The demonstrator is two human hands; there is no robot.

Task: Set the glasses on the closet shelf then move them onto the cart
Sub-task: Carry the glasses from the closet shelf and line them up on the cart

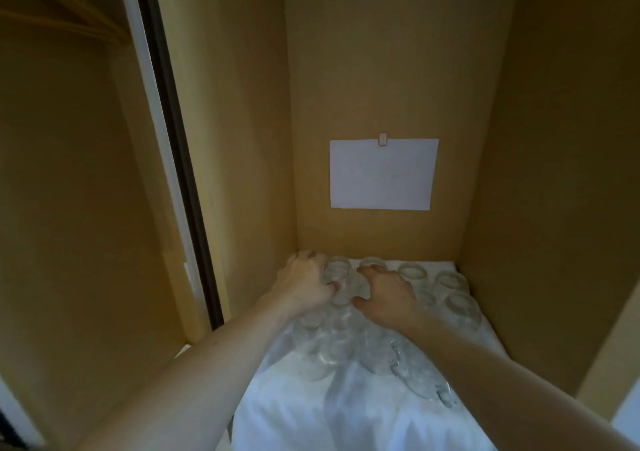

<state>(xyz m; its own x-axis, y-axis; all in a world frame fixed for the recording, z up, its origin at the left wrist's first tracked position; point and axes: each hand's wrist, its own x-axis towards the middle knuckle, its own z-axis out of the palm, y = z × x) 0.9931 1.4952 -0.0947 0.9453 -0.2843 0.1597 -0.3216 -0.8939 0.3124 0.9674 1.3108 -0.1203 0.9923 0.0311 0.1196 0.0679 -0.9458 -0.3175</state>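
Left hand (pixel 306 282) curled over back-row glass (pixel 337 270), fingers round rim. Right hand (pixel 384 293) spread, fingers bent onto next glass (pixel 372 264); whether it grips, cannot tell. Glasses crowd white cloth (pixel 311 412) on shelf, several touching. Judgement: lift straight up, one per hand, clear of neighbours. Walls (pixel 242 173) close on left, back, right; only free room is toward front. Cart not in view.
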